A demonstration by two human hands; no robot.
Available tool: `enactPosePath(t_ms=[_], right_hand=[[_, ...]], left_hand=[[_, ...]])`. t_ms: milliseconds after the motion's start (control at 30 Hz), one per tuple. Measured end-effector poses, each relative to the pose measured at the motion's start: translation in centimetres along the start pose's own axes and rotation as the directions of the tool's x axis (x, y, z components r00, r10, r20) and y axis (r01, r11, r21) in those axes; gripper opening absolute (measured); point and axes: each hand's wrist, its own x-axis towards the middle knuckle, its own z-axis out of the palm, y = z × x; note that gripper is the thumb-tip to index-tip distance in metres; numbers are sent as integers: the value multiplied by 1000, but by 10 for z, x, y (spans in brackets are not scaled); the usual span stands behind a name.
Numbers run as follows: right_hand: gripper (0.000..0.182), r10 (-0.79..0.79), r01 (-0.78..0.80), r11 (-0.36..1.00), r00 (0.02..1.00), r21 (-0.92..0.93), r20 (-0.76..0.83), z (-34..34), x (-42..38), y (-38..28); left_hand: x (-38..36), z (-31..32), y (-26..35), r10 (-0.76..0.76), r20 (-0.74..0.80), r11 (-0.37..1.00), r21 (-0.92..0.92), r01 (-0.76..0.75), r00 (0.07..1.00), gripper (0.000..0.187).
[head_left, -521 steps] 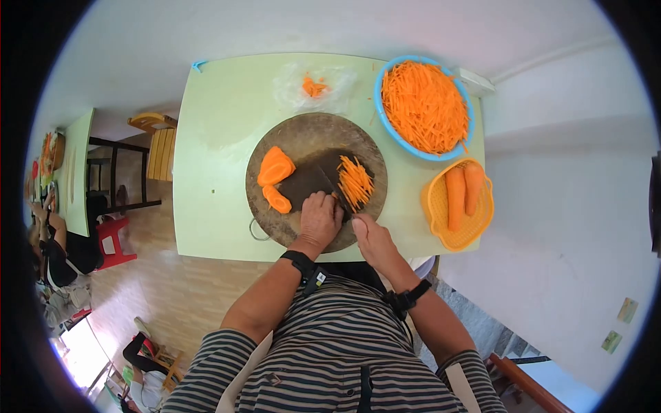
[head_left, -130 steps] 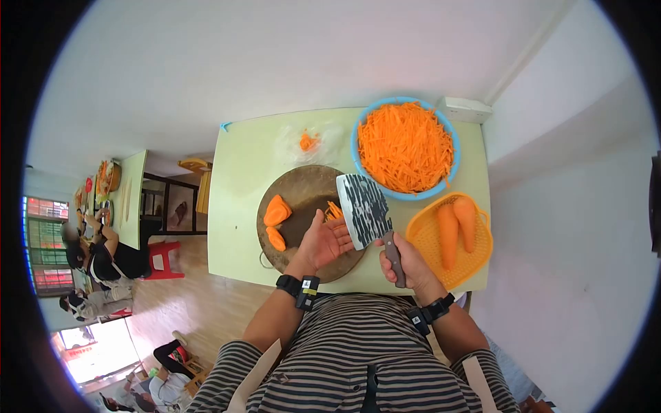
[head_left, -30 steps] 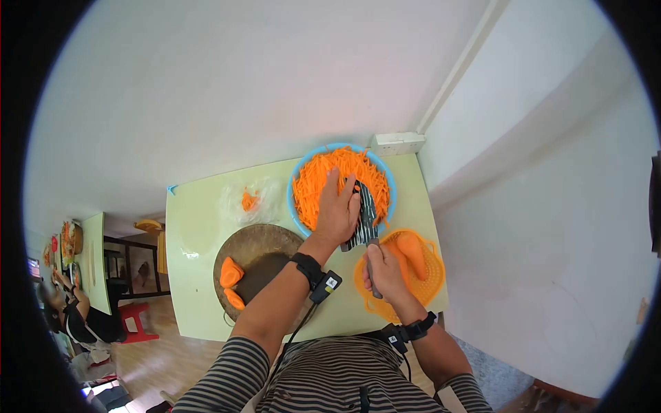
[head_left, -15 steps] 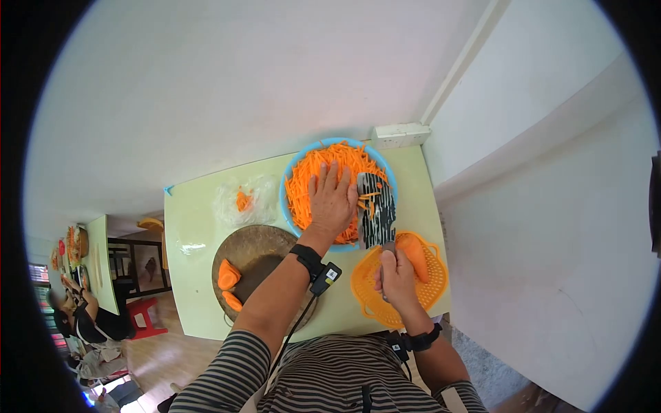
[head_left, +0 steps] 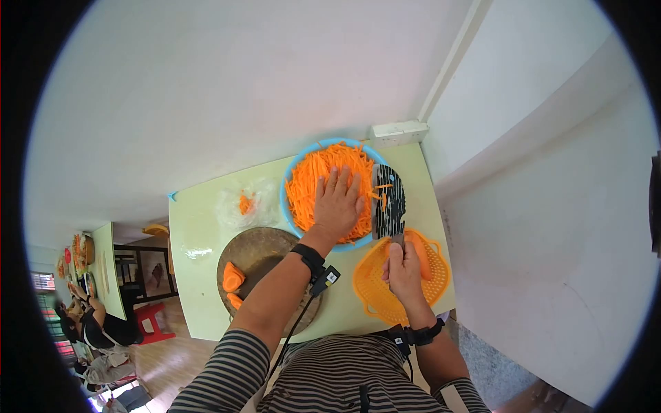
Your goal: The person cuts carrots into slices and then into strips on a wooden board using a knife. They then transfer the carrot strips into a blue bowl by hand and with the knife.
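Observation:
My left hand (head_left: 338, 205) lies on a heap of carrot strips (head_left: 306, 182), fingers stretched out and a little apart. The strips fill a light blue basin (head_left: 292, 224) past its rim. In my right hand (head_left: 402, 270) is the handle of a cleaver (head_left: 389, 203), its broad blade over the basin's right edge. A few strips cling to the dark, streaked blade. Below the cleaver stands a yellow plastic basket (head_left: 370, 289) with a whole carrot (head_left: 421, 255) in it, partly behind my right hand. Carrot pieces (head_left: 233, 277) rest on a round wooden chopping board (head_left: 256, 242) under my left forearm.
A clear plastic bag (head_left: 237, 212) with orange bits lies on the pale green table (head_left: 196, 275). Walls stand behind and to the right, with a white socket box (head_left: 399, 133) at the table's back corner. Another person (head_left: 96, 320) is at a table far left, near a red stool (head_left: 153, 323).
The cleaver has moved right and slightly away from my left hand, toward the basin's outer edge. My left hand has shifted slightly right and down on the strips, its fingers spread wider.

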Motion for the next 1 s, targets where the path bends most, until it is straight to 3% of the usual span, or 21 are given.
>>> enactPosePath(t_ms=[333, 433, 533, 600, 700, 900, 1000], right_hand=[[28, 16, -16, 1000, 1000, 5, -14, 0, -1, 2], [31, 40, -40, 999, 999, -17, 10, -1, -3, 0], [30, 40, -39, 998, 999, -51, 16, 4, -1, -4], [28, 20, -19, 999, 999, -33, 38, 7, 0, -6], [22, -7, 7, 1000, 999, -2, 47, 14, 0, -10], [21, 31, -30, 999, 999, -22, 42, 16, -4, -16], [21, 12, -11, 1000, 999, -24, 45, 16, -6, -12]], left_hand=[[-1, -22, 0, -19, 19, 999, -50, 20, 1000, 55], [-1, -28, -3, -37, -83, 995, -94, 29, 996, 52], [-2, -42, -2, 81, -140, 988, -117, -98, 987, 50], [-11, -51, 7, 242, -102, 950, -179, -257, 965, 50], [-22, -47, 13, 336, -145, 912, -198, -360, 930, 51], [-31, -31, 0, 193, -35, 980, -50, -195, 981, 56], [-35, -34, -1, 166, -4, 982, -88, -166, 986, 56]])
